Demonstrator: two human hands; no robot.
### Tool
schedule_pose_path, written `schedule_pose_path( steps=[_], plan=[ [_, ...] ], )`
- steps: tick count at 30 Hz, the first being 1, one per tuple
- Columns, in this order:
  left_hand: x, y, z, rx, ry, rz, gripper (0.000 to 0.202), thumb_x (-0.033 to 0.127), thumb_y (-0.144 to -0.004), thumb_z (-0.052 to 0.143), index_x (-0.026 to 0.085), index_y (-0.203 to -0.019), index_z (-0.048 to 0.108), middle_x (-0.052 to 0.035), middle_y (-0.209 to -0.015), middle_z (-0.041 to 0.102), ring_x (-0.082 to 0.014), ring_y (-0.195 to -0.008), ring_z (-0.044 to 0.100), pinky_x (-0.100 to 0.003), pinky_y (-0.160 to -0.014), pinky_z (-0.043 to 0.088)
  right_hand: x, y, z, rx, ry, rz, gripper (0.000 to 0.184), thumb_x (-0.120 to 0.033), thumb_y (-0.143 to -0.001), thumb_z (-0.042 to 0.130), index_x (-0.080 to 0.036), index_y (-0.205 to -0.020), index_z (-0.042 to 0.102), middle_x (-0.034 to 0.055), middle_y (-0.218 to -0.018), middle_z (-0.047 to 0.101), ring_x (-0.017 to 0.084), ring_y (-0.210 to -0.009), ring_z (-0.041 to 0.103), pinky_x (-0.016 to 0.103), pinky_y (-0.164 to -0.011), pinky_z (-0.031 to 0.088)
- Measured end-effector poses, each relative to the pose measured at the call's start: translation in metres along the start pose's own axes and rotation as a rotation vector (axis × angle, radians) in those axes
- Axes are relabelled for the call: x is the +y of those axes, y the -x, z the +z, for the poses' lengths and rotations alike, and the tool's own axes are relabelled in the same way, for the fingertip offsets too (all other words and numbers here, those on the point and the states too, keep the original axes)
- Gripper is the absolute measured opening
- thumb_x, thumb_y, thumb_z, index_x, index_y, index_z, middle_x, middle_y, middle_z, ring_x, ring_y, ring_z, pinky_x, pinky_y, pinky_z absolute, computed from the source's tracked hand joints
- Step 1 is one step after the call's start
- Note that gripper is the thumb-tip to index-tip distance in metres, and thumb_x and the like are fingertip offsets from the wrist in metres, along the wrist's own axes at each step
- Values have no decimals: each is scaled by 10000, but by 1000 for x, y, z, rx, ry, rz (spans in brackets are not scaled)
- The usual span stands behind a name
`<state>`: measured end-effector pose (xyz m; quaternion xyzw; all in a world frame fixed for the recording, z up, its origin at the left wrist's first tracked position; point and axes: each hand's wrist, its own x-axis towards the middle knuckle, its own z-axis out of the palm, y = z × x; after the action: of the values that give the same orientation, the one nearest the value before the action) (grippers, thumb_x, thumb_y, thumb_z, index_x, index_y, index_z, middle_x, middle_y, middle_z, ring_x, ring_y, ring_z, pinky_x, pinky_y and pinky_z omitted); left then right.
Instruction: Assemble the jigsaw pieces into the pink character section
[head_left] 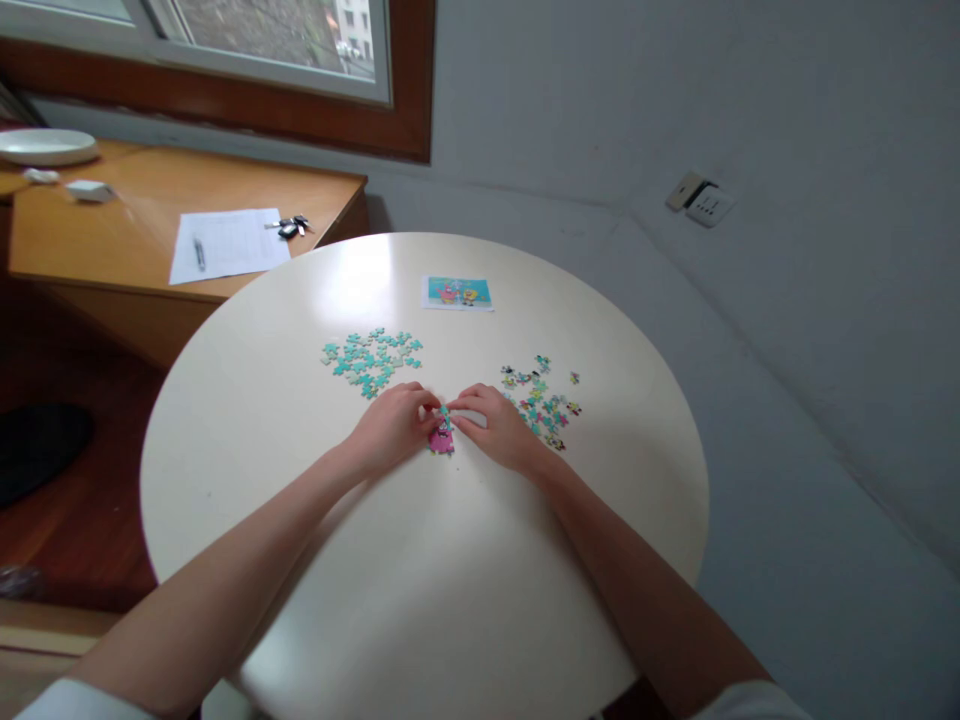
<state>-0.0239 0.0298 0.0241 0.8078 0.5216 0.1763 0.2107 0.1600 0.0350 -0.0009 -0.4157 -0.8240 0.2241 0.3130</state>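
Note:
A small joined section of jigsaw puzzle, mostly pink with some turquoise at its top, lies near the middle of the round white table. My left hand grips its upper left edge, fingers curled and pinched. From the other side, my right hand meets it with thumb and forefinger closed at the top right; any single piece between those fingertips is too small to make out. Loose turquoise pieces spread beyond my left hand. More loose pieces in mixed colours lie just past my right hand, partly hidden by it.
A picture card with two cartoon figures lies toward the table's far side. Behind on the left, a wooden desk holds a paper sheet with a pen, keys and a white round dish. A wall stands close on the right.

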Motion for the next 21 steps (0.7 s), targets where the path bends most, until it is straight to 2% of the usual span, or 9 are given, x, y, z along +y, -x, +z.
schedule_pose_path(
  steps=[21],
  plan=[
    [-1,2,0,18,20,-17,181,268,-776,533,179,-828,681,-36,-790,606,-149,-672,563,-259,-639,431,-2,0,-2,-11,4,-5,187,-148,-788,597,-185,-956,670,61,-912,631,169,-880,570,335,-834,443]
  ],
)
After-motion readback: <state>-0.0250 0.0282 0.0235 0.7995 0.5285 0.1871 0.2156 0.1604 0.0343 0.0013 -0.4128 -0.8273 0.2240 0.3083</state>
